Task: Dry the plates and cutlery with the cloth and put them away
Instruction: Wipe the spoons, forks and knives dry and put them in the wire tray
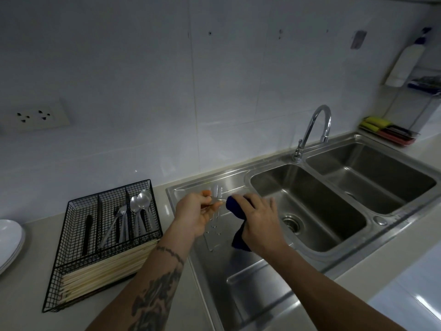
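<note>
While left hand (198, 216) pinches cutlery piece (218, 200), right hand (259, 223) grips blue cloth (235, 206) around its end; I'd wipe full length before basket (71, 235).

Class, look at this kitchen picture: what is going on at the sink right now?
A person is drying cutlery over the sink's draining board. The left hand holds a metal utensil by its handle, while the right hand wraps the dark blue cloth around its other end. More cutlery lies on the draining board. Dried spoons and forks sit in the wire caddy, and white plates are stacked at the left.
</note>
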`<state>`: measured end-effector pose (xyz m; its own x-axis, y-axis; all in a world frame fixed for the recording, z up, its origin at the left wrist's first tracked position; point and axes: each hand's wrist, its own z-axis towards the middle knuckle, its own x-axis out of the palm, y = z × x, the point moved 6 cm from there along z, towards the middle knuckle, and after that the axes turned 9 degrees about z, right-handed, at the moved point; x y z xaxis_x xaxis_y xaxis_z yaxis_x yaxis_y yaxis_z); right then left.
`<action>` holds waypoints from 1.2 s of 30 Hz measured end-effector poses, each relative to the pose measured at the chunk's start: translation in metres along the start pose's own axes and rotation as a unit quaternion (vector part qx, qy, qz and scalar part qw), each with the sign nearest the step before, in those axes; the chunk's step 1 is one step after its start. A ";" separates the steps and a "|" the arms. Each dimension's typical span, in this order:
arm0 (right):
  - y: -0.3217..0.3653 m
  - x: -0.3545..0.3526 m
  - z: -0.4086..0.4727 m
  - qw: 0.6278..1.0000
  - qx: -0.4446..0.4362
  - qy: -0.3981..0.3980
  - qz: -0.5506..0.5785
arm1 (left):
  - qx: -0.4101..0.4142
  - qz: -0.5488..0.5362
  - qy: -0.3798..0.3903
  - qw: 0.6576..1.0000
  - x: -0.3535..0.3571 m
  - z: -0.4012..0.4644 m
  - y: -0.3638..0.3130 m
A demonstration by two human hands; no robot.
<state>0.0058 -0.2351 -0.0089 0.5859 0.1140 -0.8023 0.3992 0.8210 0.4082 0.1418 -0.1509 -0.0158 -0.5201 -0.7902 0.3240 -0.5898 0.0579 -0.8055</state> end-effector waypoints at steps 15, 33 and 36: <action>-0.034 -0.035 0.006 0.989 0.086 -0.070 0.097 | 0.175 0.120 -0.106 0.972 -0.018 -0.001 -0.006; 0.019 0.013 0.000 0.991 -0.115 0.014 -0.063 | 0.088 0.109 -0.085 0.987 -0.016 0.001 0.005; 0.002 0.009 -0.001 0.992 -0.093 0.025 -0.077 | 0.081 0.119 -0.095 0.985 -0.026 0.003 0.013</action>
<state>0.0109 -0.2319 -0.0163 0.4907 0.0020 -0.8713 0.3416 0.9195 0.1945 0.1496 -0.1313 -0.0358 -0.4983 -0.8665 0.0305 -0.3507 0.1692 -0.9211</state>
